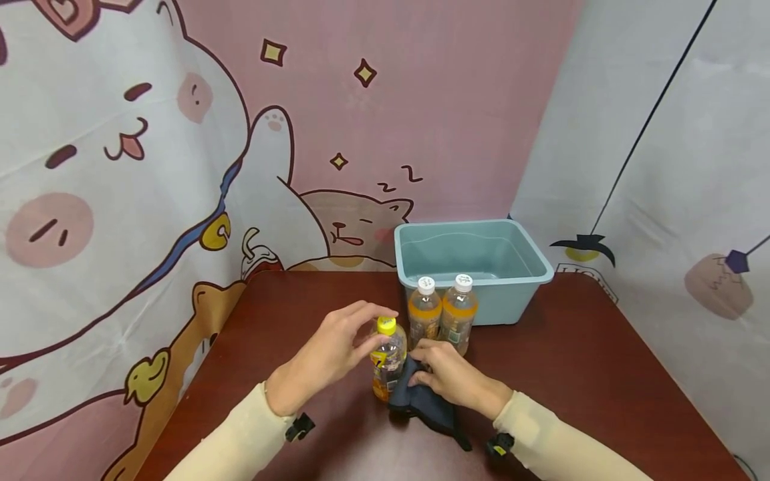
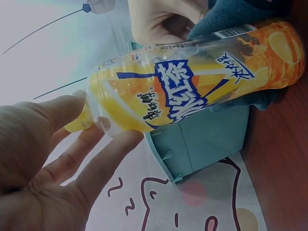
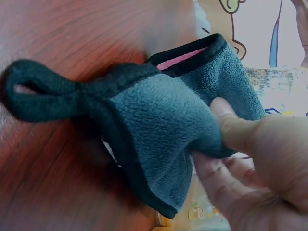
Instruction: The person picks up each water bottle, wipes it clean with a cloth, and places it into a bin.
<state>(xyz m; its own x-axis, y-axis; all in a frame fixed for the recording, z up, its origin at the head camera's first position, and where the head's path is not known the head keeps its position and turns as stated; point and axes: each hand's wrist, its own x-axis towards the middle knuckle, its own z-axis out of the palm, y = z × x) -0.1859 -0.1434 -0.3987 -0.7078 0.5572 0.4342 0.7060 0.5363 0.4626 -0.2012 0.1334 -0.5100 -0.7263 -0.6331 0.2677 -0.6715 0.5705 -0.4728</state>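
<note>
A yellow-capped bottle of orange drink (image 1: 387, 361) stands on the dark red table (image 1: 571, 374). My left hand (image 1: 337, 347) holds it near the cap with its fingertips; the left wrist view shows the bottle (image 2: 192, 91) and those fingers (image 2: 91, 144) at its neck. My right hand (image 1: 448, 374) pinches a dark blue-grey fleece cloth (image 1: 421, 401) pressed against the bottle's lower side. The right wrist view shows the cloth (image 3: 159, 125) with black trim held between thumb and fingers (image 3: 240, 144).
Two white-capped orange bottles (image 1: 424, 314) (image 1: 458, 314) stand just behind, in front of a light blue plastic tub (image 1: 472, 267). A cartoon curtain hangs behind and to the left; a pale curtain hangs at the right.
</note>
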